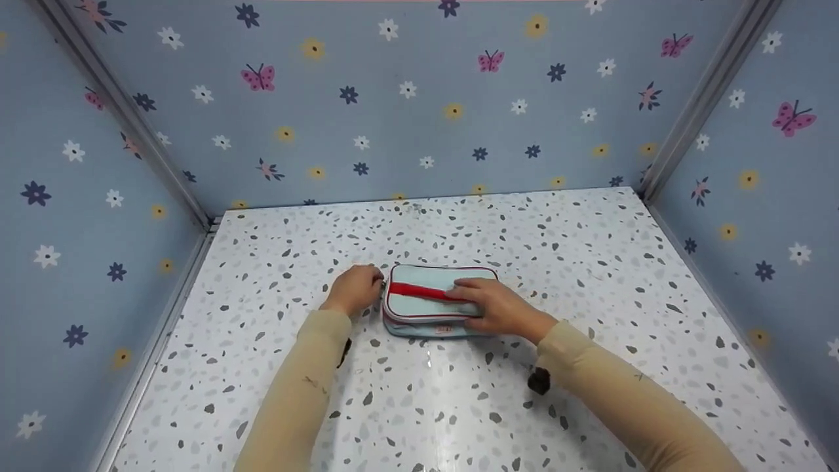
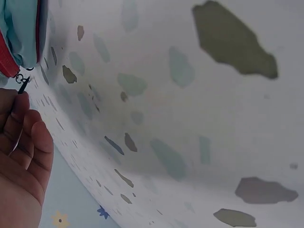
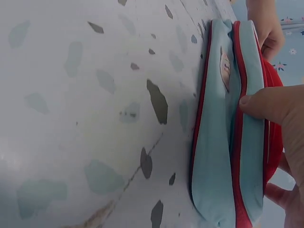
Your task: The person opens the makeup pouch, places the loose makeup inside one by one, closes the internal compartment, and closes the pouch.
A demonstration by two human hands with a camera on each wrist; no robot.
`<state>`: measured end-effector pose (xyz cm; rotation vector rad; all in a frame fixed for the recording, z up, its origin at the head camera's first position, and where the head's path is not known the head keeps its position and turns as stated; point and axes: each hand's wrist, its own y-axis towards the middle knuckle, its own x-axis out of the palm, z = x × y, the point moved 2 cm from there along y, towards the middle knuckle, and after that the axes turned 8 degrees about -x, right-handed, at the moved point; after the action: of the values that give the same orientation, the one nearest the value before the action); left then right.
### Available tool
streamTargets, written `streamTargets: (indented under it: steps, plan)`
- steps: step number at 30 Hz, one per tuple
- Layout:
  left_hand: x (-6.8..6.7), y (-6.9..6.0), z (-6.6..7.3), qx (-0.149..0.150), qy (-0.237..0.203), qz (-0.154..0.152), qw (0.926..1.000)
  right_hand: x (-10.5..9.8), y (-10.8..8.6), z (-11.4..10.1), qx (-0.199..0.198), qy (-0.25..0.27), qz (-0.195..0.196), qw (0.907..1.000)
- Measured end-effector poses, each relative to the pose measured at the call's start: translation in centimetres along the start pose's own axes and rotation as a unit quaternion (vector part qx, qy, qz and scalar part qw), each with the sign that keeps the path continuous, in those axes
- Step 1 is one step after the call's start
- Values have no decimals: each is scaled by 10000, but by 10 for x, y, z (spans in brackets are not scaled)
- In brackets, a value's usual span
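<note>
A light blue zipped pouch (image 1: 409,305) with red piping and a red strap (image 1: 419,290) across its top lies flat on the speckled tabletop. At its left end my left hand (image 1: 356,289) pinches a small dark zipper pull (image 2: 23,85) between thumb and fingertips. My right hand (image 1: 498,308) holds the right part of the pouch. Its thumb (image 3: 259,104) presses the front side by the red zipper (image 3: 237,137), while its other fingers lie over the top. The inside of the pouch is hidden.
White speckled tabletop (image 1: 419,406) surrounds the pouch. Blue panels with flowers and butterflies (image 1: 419,131) rise at the back and on both sides, joined by grey metal corner posts (image 1: 695,98).
</note>
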<state>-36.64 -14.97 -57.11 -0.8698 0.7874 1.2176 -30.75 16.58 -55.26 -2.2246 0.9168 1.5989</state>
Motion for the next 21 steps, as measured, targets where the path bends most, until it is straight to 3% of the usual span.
streamTargets:
  steps: [5, 8, 13, 17, 21]
  plan:
    - [-1, -3, -2, -49, 99, -38, 9999, 4, 6, -8, -448, -352, 84, 9983]
    - [-2, -4, -1, -72, 195, 14, 9998, 6, 8, -10, -505, -451, 144, 9976]
    - [-4, -4, 4, -122, 539, 319, 9980, 8, 11, -9, -548, -179, 361, 9977]
    - [-5, -3, 8, 41, 903, 656, 9937, 8, 9, -9, -760, 87, 640, 9950]
    - [-3, -3, 12, 148, 1016, 860, 9910, 9, 9, -11, -801, 238, 619, 9946]
